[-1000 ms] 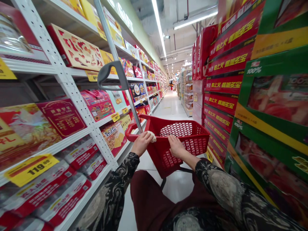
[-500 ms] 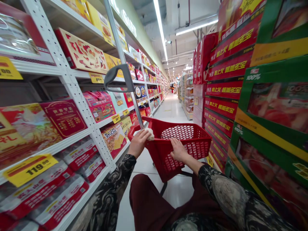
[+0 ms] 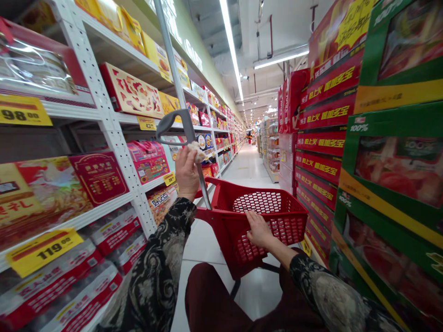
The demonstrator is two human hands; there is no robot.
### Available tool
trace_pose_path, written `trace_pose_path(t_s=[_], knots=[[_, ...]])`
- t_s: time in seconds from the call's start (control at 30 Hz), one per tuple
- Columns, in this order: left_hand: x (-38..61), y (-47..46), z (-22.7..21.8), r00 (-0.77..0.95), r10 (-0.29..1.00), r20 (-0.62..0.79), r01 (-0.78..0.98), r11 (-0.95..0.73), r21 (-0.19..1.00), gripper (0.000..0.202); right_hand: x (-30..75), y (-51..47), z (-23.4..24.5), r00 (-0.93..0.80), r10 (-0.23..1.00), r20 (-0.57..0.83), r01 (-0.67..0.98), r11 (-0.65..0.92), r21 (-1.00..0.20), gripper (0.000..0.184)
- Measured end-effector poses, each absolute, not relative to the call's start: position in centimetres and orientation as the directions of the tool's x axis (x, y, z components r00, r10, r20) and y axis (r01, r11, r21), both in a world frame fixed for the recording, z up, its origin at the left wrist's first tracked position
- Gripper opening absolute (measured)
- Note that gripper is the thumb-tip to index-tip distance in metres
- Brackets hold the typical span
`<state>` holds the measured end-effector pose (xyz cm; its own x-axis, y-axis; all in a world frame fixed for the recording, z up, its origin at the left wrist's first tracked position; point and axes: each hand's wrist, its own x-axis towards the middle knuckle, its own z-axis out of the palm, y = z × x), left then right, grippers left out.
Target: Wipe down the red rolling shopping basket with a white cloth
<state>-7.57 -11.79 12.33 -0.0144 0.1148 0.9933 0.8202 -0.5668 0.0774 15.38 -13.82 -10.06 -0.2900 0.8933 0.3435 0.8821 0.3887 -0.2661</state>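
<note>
My left hand (image 3: 187, 173) is closed on a crumpled whitish cloth (image 3: 197, 151) and presses it to the metal pole (image 3: 204, 186), just under the grey loop handle (image 3: 188, 123). That pole rises from the left end of a red shopping basket trolley (image 3: 228, 228), whose sides have a grid of holes. With its fingers bent over the near rim, my right hand (image 3: 259, 229) grips the basket. No goods show in the part of the basket that I can see.
White shelves (image 3: 114, 117) with gift boxes and price tags run along the left. On the right, red drink cartons (image 3: 321, 138) and green boxes (image 3: 391, 152) are stacked high, close to the trolley. The tiled aisle (image 3: 247, 163) stretches ahead between them.
My left hand has slid the cloth up the pole, from the basket rim to just below the grey handle. My right hand stays on the rim. The view has shifted slightly.
</note>
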Motion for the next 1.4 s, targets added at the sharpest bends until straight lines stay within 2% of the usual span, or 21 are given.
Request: trace_pose_path(t_s=[0.13,0.27,0.37,0.43,0.57,0.7,0.83,1.07,1.3,1.4], knots=[[-8.1,-11.0,7.4,0.104,0.265,0.959,0.836,-0.546,0.06,0.023,15.3,-13.7,-10.0,-0.299,0.891,0.342,0.878,0.397,-0.266,0.079],[-9.2,-11.2,1.0,0.115,0.311,0.943,0.846,-0.528,0.071,0.026,15.3,-13.5,-10.1,-0.298,0.888,0.35,0.875,0.401,-0.27,0.079],[-10.0,-11.9,-1.6,0.152,0.362,0.92,0.837,-0.542,0.075,0.029,15.3,-13.5,-10.2,-0.283,0.888,0.363,0.879,0.391,-0.272,0.079],[-10.0,-12.3,-1.3,0.109,0.361,0.926,0.839,-0.532,0.109,0.03,15.3,-13.6,-10.3,-0.281,0.886,0.369,0.882,0.39,-0.265,0.079],[-9.2,-12.4,2.7,-0.086,0.284,0.955,0.828,-0.513,0.228,0.033,15.3,-13.7,-10.3,-0.291,0.88,0.376,0.884,0.398,-0.246,0.078],[-8.2,-11.8,4.4,-0.01,0.386,0.923,0.821,-0.523,0.228,0.034,15.4,-13.6,-10.5,-0.286,0.876,0.389,0.883,0.399,-0.249,0.076],[-7.6,-12.0,1.3,-0.013,0.478,0.878,0.847,-0.462,0.264,0.039,15.5,-13.4,-10.6,-0.303,0.871,0.388,0.878,0.413,-0.243,0.076],[-7.6,-13.5,-3.6,0.055,0.546,0.836,0.871,-0.435,0.227,0.043,15.8,-13.4,-10.7,-0.301,0.875,0.38,0.877,0.411,-0.25,0.076],[-8.3,-13.3,-0.6,0.009,0.523,0.852,0.893,-0.388,0.228,0.038,16.0,-13.4,-10.6,-0.315,0.867,0.386,0.879,0.42,-0.227,0.076],[-8.5,-13.5,0.5,0.05,0.578,0.815,0.916,-0.352,0.193,0.032,15.9,-13.4,-10.2,-0.322,0.867,0.38,0.875,0.426,-0.231,0.076]])
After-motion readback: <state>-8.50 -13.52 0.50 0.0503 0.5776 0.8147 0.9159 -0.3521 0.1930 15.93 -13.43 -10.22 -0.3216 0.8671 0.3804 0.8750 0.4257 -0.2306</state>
